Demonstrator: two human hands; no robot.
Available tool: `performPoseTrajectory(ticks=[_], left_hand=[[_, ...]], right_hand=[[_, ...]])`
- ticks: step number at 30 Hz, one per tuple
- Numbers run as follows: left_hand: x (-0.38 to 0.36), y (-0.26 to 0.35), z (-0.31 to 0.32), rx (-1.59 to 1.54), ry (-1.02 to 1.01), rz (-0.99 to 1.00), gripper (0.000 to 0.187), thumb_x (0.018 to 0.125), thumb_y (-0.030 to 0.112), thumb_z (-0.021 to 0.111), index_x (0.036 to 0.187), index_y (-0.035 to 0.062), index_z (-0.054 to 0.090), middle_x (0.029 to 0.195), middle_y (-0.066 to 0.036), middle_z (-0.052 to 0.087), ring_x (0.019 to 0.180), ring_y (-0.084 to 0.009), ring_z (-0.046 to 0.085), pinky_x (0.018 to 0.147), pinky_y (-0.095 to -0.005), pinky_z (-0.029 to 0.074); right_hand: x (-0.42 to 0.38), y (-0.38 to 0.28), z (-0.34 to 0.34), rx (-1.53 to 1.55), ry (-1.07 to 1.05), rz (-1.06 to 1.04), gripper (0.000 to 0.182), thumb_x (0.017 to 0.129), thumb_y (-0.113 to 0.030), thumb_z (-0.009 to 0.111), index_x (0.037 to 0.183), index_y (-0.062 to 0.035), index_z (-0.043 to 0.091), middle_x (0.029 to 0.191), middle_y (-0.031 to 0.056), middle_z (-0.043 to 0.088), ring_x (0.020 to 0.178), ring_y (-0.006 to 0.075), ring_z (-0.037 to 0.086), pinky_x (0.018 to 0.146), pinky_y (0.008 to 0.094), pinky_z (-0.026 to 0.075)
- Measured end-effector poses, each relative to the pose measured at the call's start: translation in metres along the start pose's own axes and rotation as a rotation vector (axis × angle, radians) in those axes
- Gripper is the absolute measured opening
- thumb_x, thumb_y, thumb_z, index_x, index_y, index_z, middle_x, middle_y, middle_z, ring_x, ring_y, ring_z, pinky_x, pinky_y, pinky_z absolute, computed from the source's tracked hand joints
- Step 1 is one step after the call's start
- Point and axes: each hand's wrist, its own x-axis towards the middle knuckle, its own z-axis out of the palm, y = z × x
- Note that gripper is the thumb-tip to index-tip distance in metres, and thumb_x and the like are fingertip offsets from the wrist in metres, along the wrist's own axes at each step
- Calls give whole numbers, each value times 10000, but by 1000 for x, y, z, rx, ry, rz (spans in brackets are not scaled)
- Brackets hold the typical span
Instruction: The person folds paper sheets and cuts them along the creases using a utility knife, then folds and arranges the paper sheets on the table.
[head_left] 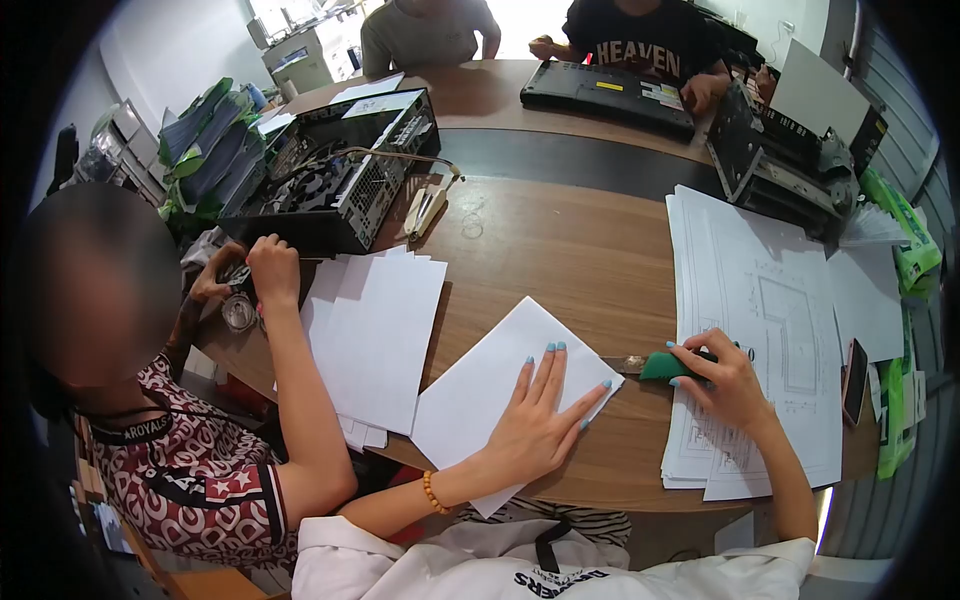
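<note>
**Left hand flat on the paper, right hand gripping a knife**

We press our left hand (pixel 540 428) on the white paper (pixel 478 385), its fingers spread and grasping nothing. Our right hand (pixel 732 388) is wrapped around a green-handled knife (pixel 662 367), whose blade points left and meets the paper's right corner. We cannot tell whether the blade lies under the sheet or just against its edge.

The paper sits at an angle near our side of the desk (pixel 570 240), with its lowest corner at the front edge. Beside it on the left we have a pile of loose sheets (pixel 385 315); on the right, printed drawings (pixel 790 290) lie beneath our right hand and wrist. Farther off stand an opened computer case (pixel 395 185) at left and, across the desk, a black laptop (pixel 570 88). On our left, a co-worker's raised hand (pixel 273 268) is near the case.
</note>
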Motion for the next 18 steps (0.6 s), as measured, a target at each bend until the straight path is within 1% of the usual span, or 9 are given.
performPoseTrajectory(ticks=[10, 12, 18], left_hand=[[0, 1, 1, -6, 12, 5, 528, 864, 185, 505, 1379, 208, 387, 1388, -387, 178, 1322, -499, 178, 1054, -556, 163], [0, 0, 2, -11, 20, 3, 531, 862, 186, 510, 1378, 208, 387, 1388, -388, 176, 1322, -500, 177, 1052, -559, 165], [0, 0, 3, -16, 27, 4, 539, 856, 180, 517, 1378, 212, 388, 1388, -387, 179, 1322, -501, 175, 1049, -562, 171]], right_hand=[[-2, 1, 2, -43, 20, -37, 385, 690, -124, 744, 1061, -91, 644, 932, 54, 571, 803, 190, 562, 632, 306, 511], [-3, 3, 0, -26, 11, -2, 385, 685, -121, 744, 1056, -88, 646, 917, 55, 571, 807, 197, 561, 644, 310, 508], [0, 8, 2, 3, 21, -46, 396, 670, -105, 742, 1053, -79, 643, 934, 63, 570, 824, 211, 565, 663, 321, 502]])
